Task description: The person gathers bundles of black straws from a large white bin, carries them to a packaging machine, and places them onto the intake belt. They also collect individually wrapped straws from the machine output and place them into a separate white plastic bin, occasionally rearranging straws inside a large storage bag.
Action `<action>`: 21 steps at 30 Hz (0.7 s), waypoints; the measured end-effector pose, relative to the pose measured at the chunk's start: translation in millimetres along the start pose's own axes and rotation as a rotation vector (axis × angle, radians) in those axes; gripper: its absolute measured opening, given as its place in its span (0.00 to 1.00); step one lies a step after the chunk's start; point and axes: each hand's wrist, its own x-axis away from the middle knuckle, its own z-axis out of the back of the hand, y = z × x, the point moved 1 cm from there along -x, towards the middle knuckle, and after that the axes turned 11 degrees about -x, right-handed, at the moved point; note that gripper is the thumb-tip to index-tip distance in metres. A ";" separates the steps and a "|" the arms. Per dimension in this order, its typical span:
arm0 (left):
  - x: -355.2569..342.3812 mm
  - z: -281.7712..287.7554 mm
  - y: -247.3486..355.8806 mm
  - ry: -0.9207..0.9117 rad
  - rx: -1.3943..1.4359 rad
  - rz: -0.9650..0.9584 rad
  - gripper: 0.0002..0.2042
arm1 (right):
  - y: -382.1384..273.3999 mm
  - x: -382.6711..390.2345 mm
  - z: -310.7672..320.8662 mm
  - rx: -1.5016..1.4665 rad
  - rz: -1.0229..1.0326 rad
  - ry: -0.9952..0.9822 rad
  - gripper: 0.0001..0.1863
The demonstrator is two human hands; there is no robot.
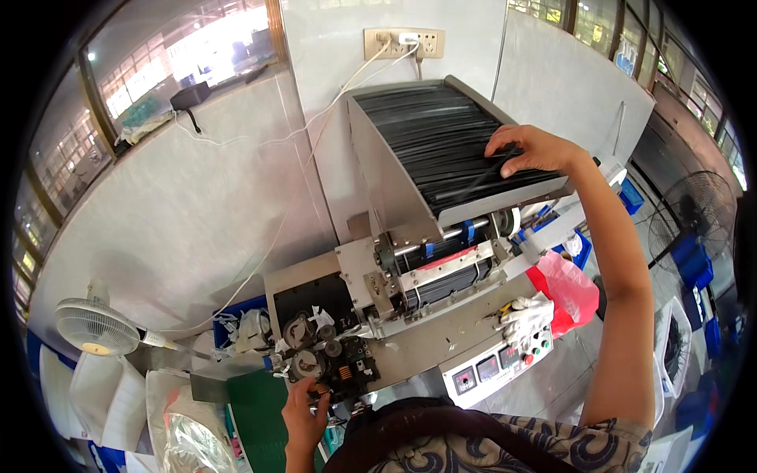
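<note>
My right hand (528, 150) reaches onto the metal hopper (394, 162) of long black strips (426, 118), fingers curved and apart over the strips near its right side; one loose strip slants beneath them. Below the hopper is a roller mechanism (441, 260) with blue collars and a metal bar. My left hand (311, 414) is low at the machine's front left, fingers curled at a small part I cannot make out, beside a dark mechanism (343, 366) with round metal discs.
A white fan (98, 327) stands left, a black fan (690, 221) right. White gloves (524, 315) lie above a control panel (493, 366), beside a red-and-pink bag (564, 292). Cords hang from the wall socket (404, 43). A green board (252, 418) and bins flank the machine.
</note>
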 end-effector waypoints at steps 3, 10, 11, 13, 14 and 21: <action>-8.7 9.1 -19.8 -0.056 -0.018 -0.022 0.16 | -26.1 -3.6 -25.2 -0.054 0.027 0.120 0.22; -26.3 -31.2 -69.3 -0.278 0.034 -0.170 0.11 | -31.6 25.2 -57.9 0.071 -0.221 0.519 0.19; -24.1 -35.9 -73.4 -0.339 0.035 -0.199 0.10 | -28.4 29.5 -61.8 0.127 -0.309 0.557 0.19; -23.0 -23.7 -90.1 -0.307 0.022 -0.232 0.08 | -58.8 22.4 -55.1 0.326 -0.321 0.608 0.20; -24.6 -14.8 -94.2 -0.356 0.015 -0.202 0.08 | -74.2 18.4 -54.9 0.312 -0.349 0.655 0.20; -54.7 -13.2 -124.0 -0.400 0.070 -0.319 0.06 | -63.1 32.6 -78.6 0.177 -0.346 0.789 0.19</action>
